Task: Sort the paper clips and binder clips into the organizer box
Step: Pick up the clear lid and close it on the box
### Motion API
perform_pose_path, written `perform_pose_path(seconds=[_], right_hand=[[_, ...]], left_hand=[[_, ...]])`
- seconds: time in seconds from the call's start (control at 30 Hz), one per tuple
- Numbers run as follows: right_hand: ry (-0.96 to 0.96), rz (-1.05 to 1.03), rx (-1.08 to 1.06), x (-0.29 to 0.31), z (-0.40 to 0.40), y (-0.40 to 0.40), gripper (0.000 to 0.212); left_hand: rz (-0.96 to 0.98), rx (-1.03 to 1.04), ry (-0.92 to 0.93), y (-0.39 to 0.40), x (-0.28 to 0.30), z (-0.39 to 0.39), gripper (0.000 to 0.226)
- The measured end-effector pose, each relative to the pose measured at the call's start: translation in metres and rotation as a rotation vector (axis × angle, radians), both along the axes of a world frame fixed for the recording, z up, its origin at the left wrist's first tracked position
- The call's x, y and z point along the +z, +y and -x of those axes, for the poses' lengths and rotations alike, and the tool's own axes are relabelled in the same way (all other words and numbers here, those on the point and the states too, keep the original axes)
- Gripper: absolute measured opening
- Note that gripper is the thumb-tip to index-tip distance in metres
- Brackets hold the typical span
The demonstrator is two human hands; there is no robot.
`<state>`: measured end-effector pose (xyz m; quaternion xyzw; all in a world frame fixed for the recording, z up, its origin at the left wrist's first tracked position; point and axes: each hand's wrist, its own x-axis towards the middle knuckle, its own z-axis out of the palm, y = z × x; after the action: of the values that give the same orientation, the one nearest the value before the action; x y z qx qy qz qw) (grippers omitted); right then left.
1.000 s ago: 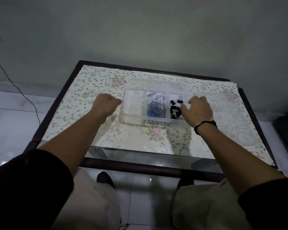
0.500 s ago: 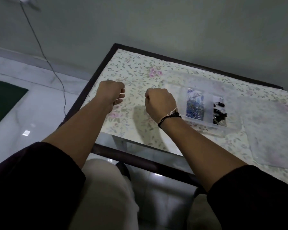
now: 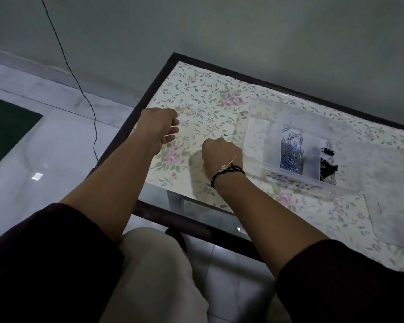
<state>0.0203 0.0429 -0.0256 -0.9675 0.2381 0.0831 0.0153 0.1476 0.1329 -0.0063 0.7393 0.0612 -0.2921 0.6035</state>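
- Your right hand (image 3: 222, 152) is curled into a fist low over the table (image 3: 196, 94), just left of the organizer box (image 3: 261, 164); its fingertips point down and away from the camera, so you cannot tell whether they pinch anything.
- A small dark speck (image 3: 224, 135) lies on the floral cover right beyond that hand's knuckles; it is too small to tell what it is.
- Your left hand (image 3: 160, 127) hangs above the table's left edge, fingers loosely curled and pressed together, nothing visible in it.
- The organizer box is clear plastic and sits on the table to the right of both hands, apart from the left one and just beside the right.
- Its left compartment shows no contents; the middle one holds a heap of blue and silver paper clips (image 3: 292, 151); the right one holds black binder clips (image 3: 328, 165).
- A frosted clear sheet (image 3: 392, 194), perhaps the lid, lies flat on the table to the right of the box.
- A black cord bracelet (image 3: 228, 172) circles your right wrist.
- A thin black cable (image 3: 79, 87) hangs down the wall to the floor, left of the table.
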Motion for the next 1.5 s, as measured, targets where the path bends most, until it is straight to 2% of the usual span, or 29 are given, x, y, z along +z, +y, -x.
perform_pose_path(seconds=[0.07, 0.17, 0.27, 0.4, 0.5, 0.6, 0.73, 0.87, 1.03, 1.23, 1.3, 1.4, 1.5], right_hand=[[0.026, 0.062, 0.055, 0.001, -0.003, 0.002, 0.027], [0.016, 0.118, 0.167, 0.0, -0.002, 0.006, 0.019], [-0.094, 0.053, 0.178, 0.007, 0.01, 0.0, 0.022], [-0.404, -0.14, -0.065, 0.048, 0.041, -0.047, 0.017], [-0.497, -0.22, -0.287, 0.074, 0.07, -0.104, 0.011], [-0.438, -0.187, -0.39, 0.072, 0.09, -0.149, 0.011], [-0.29, -0.215, -0.353, 0.056, 0.106, -0.171, 0.024], [-0.389, -0.268, -0.381, 0.074, 0.133, -0.186, 0.029], [-0.453, -0.329, -0.535, 0.102, 0.21, -0.219, 0.029], [-0.294, -0.306, -0.778, 0.073, 0.318, -0.26, 0.016], [-0.202, -0.292, -0.873, 0.053, 0.349, -0.265, 0.025], [-0.261, -0.409, -1.059, 0.024, 0.389, -0.266, 0.023], [-0.39, -0.515, -1.229, -0.001, 0.412, -0.266, 0.02]], left_hand=[[0.0, -0.008, 0.001, -0.002, 0.002, 0.003, 0.011], [-0.016, -0.038, -0.019, -0.008, 0.009, 0.007, 0.019], [-0.021, -0.062, -0.056, -0.012, 0.023, 0.01, 0.013], [0.004, -0.112, -0.123, -0.029, 0.041, 0.019, 0.01], [0.035, -0.204, -0.156, -0.058, 0.051, 0.037, 0.011], [0.058, -0.312, -0.159, -0.097, 0.056, 0.062, 0.016], [0.055, -0.405, -0.169, -0.142, 0.057, 0.092, 0.022], [0.058, -0.469, -0.196, -0.17, 0.061, 0.116, 0.026], [0.089, -0.609, -0.21, -0.213, 0.068, 0.174, 0.025], [0.095, -0.782, -0.211, -0.27, 0.063, 0.265, 0.015], [0.062, -0.849, -0.265, -0.29, 0.056, 0.285, 0.011], [-0.044, -0.937, -0.444, -0.334, 0.048, 0.297, 0.007], [-0.223, -1.016, -0.67, -0.383, 0.038, 0.295, 0.03]])
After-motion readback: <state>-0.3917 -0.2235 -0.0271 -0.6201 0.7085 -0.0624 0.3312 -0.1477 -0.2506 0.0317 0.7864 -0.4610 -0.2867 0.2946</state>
